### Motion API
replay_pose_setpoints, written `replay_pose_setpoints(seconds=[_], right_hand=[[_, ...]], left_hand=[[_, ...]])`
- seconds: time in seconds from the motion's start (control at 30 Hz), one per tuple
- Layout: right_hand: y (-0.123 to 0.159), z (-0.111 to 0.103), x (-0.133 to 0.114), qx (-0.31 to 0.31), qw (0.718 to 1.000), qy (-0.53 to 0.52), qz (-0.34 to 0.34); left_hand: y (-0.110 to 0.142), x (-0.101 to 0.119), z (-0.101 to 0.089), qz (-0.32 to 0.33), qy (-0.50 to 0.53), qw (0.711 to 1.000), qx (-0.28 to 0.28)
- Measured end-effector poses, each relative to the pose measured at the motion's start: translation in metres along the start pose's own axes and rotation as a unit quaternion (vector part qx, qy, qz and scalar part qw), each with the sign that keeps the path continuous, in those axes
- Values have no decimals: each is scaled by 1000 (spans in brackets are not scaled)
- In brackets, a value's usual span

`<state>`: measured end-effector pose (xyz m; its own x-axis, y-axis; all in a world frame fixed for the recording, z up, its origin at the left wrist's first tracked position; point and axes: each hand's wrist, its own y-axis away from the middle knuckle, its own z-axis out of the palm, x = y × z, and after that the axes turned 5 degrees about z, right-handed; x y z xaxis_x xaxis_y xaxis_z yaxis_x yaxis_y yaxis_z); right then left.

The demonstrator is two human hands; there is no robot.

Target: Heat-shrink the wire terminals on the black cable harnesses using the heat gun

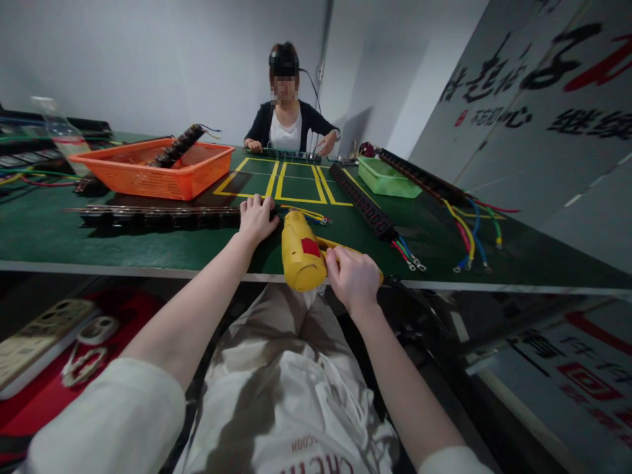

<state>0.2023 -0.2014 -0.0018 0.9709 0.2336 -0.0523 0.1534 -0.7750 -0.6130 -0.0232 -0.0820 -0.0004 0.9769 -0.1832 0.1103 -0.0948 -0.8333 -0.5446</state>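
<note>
My right hand (353,276) is wrapped round the handle of a yellow heat gun (302,253) with a red patch on its body. The gun's nozzle points away from me, beside the end of a black socket strip (162,216) that lies lengthwise near the table's front. My left hand (257,216) grips that strip at its right end, with fingers bent over it. Yellow and blue wires with ring terminals (318,219) come out of this end, just beyond the gun. The gun's nozzle tip is partly hidden.
An orange basket (187,184) holds another strip. At right lie a socket strip (363,201) with coloured leads, a green basket (388,178) and a strip (419,174) resting across it. A bottle (64,135) stands at left. A co-worker (286,125) handles a strip opposite.
</note>
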Motion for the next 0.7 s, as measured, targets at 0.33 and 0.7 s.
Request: replay_pose_setpoints(seconds=[0.33,0.7], right_hand=[[-3,0,13,3,1000,-22,13],[0,-7,65,13,998,0,61]], left_hand=[[-5,-6,12,132,34,990,-40],[-12,11,14,97,-42,992,-65]])
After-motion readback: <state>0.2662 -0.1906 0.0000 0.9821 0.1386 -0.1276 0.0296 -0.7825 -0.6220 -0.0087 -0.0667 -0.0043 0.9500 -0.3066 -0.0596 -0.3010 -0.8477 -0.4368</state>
